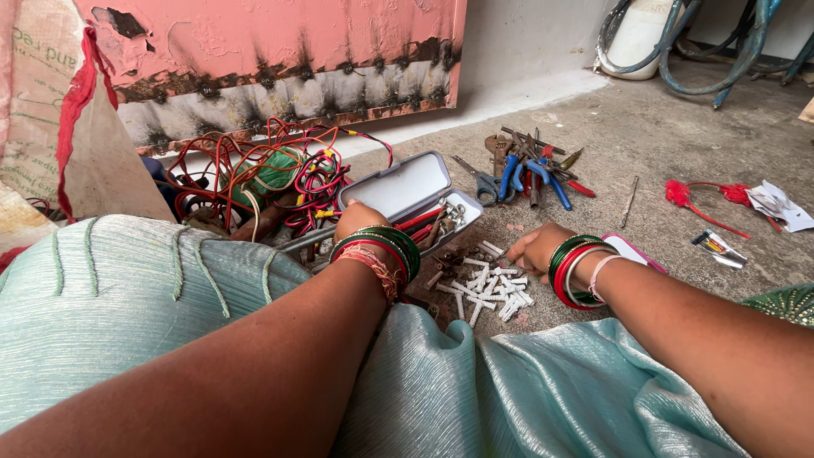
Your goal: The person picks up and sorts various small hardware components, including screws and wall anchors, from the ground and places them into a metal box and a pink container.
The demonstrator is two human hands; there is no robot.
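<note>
White plugs and an open tin on the floor

The plugs (490,286) lie scattered in a loose heap on bare concrete. Just left of them the grey tin (407,193) stands open, lid tilted back, holding small metal parts.

Printed beige sack (38,93) with red edging far left, small silver tube (716,247) on floor right, crumpled white wrapper (778,203) far right

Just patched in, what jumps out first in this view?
The tangle of red wires at upper left, against the scorched pink panel. Centre, the left hand reaches into an open metal tin, while the right hand touches a heap of white wall plugs on the floor. Pliers and scissors lie beyond.
</note>
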